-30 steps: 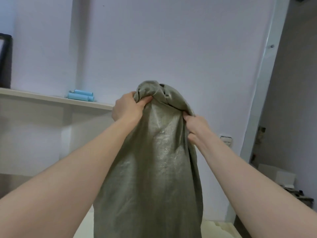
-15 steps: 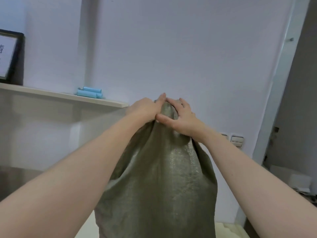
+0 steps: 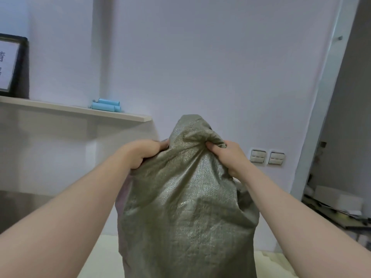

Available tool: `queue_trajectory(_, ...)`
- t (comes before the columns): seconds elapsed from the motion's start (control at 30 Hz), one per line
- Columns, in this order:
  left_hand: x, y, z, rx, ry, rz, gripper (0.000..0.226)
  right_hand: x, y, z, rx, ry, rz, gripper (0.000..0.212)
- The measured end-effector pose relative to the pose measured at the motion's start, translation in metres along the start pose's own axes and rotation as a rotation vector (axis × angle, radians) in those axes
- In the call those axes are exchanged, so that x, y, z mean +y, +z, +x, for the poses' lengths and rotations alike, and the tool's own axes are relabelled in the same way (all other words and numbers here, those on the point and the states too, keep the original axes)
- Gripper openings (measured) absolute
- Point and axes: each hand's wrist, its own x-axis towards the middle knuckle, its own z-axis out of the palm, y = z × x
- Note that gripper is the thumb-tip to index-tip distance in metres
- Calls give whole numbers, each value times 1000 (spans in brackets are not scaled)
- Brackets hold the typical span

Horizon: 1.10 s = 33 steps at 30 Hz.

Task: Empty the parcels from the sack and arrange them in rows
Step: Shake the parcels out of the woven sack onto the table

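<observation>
Left hand (image 3: 144, 153) and right hand (image 3: 230, 157), touching a moment ago, now apart, fingers (image 3: 213, 149) clamped on bunched sack (image 3: 186, 197) cloth beside its peak, probably tipping out unseen parcels.

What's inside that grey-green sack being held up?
Nothing inside shows. The sack is opaque woven cloth, and the left hand and right hand grip its bunched upper end. Whatever it holds is hidden; its lower end is out of frame.

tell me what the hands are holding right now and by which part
Both hold the grey-green woven sack by its bunched top end. The left hand grips the left side of the bunch and the right hand the right side. The rest hangs below.
</observation>
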Motion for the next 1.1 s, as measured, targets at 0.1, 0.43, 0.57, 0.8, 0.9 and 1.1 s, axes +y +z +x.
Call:
queue_trajectory(0.1, 3, 9, 14, 230, 107, 17, 36, -10, 3, -1, -14, 148, 245, 24)
queue_trajectory(0.43, 66, 22, 41, 394, 227, -959, 22, -47, 6, 28, 147, -29, 597, 14)
queue_trajectory(0.57, 90, 37, 38, 261, 475, -1071, 22, -69, -13, 41, 183, -208, 742, 6)
queue_trajectory(0.8, 85, 23, 52, 360, 461, -862, 26, -51, -26, 48, 231, -82, 666, 6)
queue_trajectory(0.9, 86, 25, 37, 280, 409, -739, 21, -50, -20, 41, 188, 100, 605, 14)
queue_trajectory(1.1, 69, 49, 18, 209, 695, -29, 111, -45, -14, 19, -52, 326, 94, 38)
